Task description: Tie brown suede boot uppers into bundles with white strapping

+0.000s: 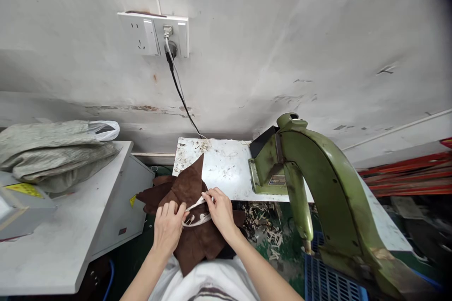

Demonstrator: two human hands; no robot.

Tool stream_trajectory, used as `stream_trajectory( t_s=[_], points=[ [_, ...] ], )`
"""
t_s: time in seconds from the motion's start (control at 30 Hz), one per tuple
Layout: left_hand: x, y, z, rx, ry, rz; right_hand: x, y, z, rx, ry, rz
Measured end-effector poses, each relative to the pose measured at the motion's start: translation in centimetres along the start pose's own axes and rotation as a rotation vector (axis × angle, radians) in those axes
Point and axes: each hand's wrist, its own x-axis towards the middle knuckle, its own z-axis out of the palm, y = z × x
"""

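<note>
A bundle of dark brown suede-like pieces (199, 247) with pointed corners lies in front of me, above my lap. Around its middle runs a white strip (195, 204), part of it looped below my fingers. My left hand (167, 226) is closed, pinching the strip's left side. On the other side my right hand (221, 212) pinches the strip between thumb and fingers. The strip's ends are partly hidden by my fingers, so I cannot tell whether it is knotted.
A green machine (328, 183) with a curved arm stands on a scuffed white table (226, 164) at right. Below it is a blue plastic crate (326, 273). Scraps (271, 235) litter the floor. At left, a grey-green sack (60, 150) lies on a white desk (70, 244).
</note>
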Motion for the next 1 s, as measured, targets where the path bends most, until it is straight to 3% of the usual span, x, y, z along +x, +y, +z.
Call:
stream_trajectory(
  t_s=[0.07,0.17,0.3,0.37,0.47,0.6,0.73,1.0],
  points=[
    [-1.2,-0.7,0.4,-0.005,-0.022,0.025,0.2,1.6,0.0,0.022,0.041,0.049],
    [-4.2,-2.1,1.7,-0.13,-0.032,0.035,0.7,5.6,-0.2,0.331,0.067,0.327],
    [-6.3,-2.9,2.2,-0.465,-0.085,-0.135,1.3,9.1,-0.5,0.601,0.041,0.572],
    [-5.0,-2.4,1.3,-0.699,-0.13,-0.276,1.6,9.0,-0.2,0.735,0.037,0.627],
    [-1.2,-0.6,0.3,-1.144,-0.262,-0.376,2.5,7.8,0.9,0.92,0.042,0.687],
    [2.6,1.7,2.5,-1.627,-0.383,-0.591,4.7,6.9,2.6,1.083,0.066,0.777],
    [3.3,1.7,4.4,-1.667,-0.328,-0.772,6.6,8.1,3.4,1.161,0.089,0.86],
    [2.0,0.5,2.6,-1.593,-0.307,-0.908,8.9,12.0,4.2,1.112,0.155,1.03]
  ],
)
